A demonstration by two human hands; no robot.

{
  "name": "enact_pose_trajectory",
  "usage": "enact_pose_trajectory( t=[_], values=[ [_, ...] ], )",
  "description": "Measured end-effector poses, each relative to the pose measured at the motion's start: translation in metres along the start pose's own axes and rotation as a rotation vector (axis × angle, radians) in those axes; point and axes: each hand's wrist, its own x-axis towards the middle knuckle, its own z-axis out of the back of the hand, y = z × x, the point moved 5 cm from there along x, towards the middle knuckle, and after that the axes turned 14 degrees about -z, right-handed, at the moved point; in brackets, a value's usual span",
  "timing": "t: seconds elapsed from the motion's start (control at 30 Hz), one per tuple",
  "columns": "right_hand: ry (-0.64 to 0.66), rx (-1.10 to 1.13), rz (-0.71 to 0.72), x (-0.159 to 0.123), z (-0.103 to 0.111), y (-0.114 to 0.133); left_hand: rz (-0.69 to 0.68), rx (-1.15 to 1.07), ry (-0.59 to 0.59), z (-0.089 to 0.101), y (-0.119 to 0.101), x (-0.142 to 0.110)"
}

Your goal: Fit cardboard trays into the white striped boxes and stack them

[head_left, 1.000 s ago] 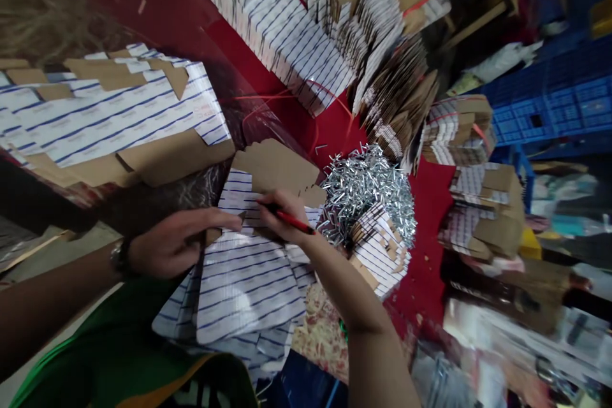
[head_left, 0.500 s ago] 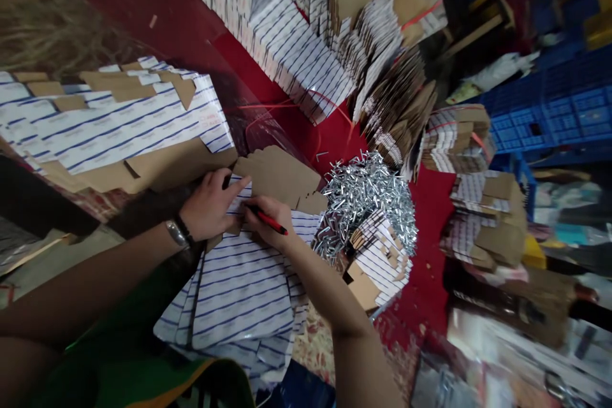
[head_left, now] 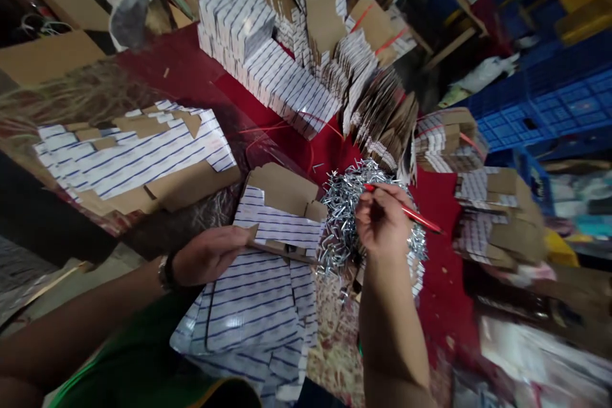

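My left hand (head_left: 210, 256) pinches the left edge of a flat striped cardboard box blank (head_left: 280, 224) and lifts it a little off the pile of striped blanks (head_left: 258, 306) in front of me. My right hand (head_left: 382, 220) is closed round a red pen (head_left: 406, 209) and hovers over a heap of small shiny metal pieces (head_left: 354, 194), its fingers down among them. The pen points away to the right. A watch sits on my left wrist.
A red table (head_left: 444, 280) carries a spread stack of striped blanks (head_left: 129, 156) at left and rows of folded striped boxes (head_left: 282, 83) at the back. Bundles of blanks (head_left: 449, 140) lie at right. Blue crates (head_left: 549, 108) stand beyond.
My right hand has left the blank and swung right with the pen to the metal heap. My left hand now lifts the blank's edge. The view has tilted upward.
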Motion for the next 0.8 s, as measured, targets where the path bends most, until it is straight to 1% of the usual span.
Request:
enact_pose_trajectory(
  t=[0.03, 0.1, 0.13, 0.17, 0.2, 0.23, 0.3, 0.33, 0.37, 0.4, 0.47, 0.53, 0.57, 0.6, 0.63, 0.67, 0.7, 0.73, 0.8],
  values=[
    [0.107, -0.092, -0.043, -0.001, -0.010, -0.007, 0.007, -0.064, 0.033, 0.003, -0.005, -0.002],
    [0.328, -0.326, -0.085, -0.006, -0.037, -0.035, 0.047, -0.177, 0.153, 0.007, -0.011, -0.005],
    [0.412, -0.445, -0.068, -0.010, -0.050, -0.052, 0.062, -0.226, 0.214, 0.009, -0.011, -0.006],
    [0.465, -0.550, -0.025, -0.013, -0.062, -0.070, 0.083, -0.250, 0.253, 0.009, -0.008, -0.006],
    [0.489, -0.637, 0.032, -0.015, -0.072, -0.087, 0.121, -0.227, 0.261, 0.010, -0.001, -0.005],
    [0.494, -0.709, 0.087, -0.016, -0.080, -0.103, 0.175, -0.150, 0.241, 0.010, 0.009, -0.003],
    [0.499, -0.813, 0.161, -0.016, -0.090, -0.131, 0.312, 0.113, 0.174, 0.010, 0.035, 0.001],
    [0.507, -0.851, 0.177, -0.016, -0.092, -0.141, 0.387, 0.242, 0.173, 0.007, 0.048, 0.003],
    [0.518, -0.878, 0.190, -0.016, -0.093, -0.149, 0.452, 0.340, 0.203, 0.003, 0.060, 0.005],
    [0.528, -0.893, 0.208, -0.015, -0.093, -0.154, 0.507, 0.400, 0.256, -0.003, 0.071, 0.006],
    [0.553, -0.909, 0.246, -0.015, -0.094, -0.158, 0.578, 0.440, 0.361, -0.012, 0.084, 0.008],
    [0.584, -0.934, 0.256, -0.017, -0.096, -0.161, 0.598, 0.444, 0.420, -0.016, 0.090, 0.009],
    [0.595, -0.944, 0.245, -0.018, -0.097, -0.163, 0.599, 0.447, 0.426, -0.017, 0.091, 0.009],
    [0.584, -0.935, 0.228, -0.018, -0.098, -0.164, 0.598, 0.451, 0.419, -0.016, 0.092, 0.010],
    [0.535, -0.900, 0.210, -0.017, -0.098, -0.163, 0.597, 0.453, 0.402, -0.016, 0.093, 0.010],
    [0.450, -0.837, 0.188, -0.016, -0.095, -0.158, 0.596, 0.453, 0.376, -0.015, 0.094, 0.010],
    [0.325, -0.739, 0.170, -0.013, -0.090, -0.150, 0.593, 0.450, 0.342, -0.015, 0.095, 0.010],
    [0.171, -0.607, 0.162, -0.010, -0.080, -0.137, 0.583, 0.443, 0.304, -0.014, 0.094, 0.010],
    [-0.119, -0.294, 0.185, -0.004, -0.053, -0.102, 0.533, 0.411, 0.212, -0.011, 0.089, 0.012]
  ],
)
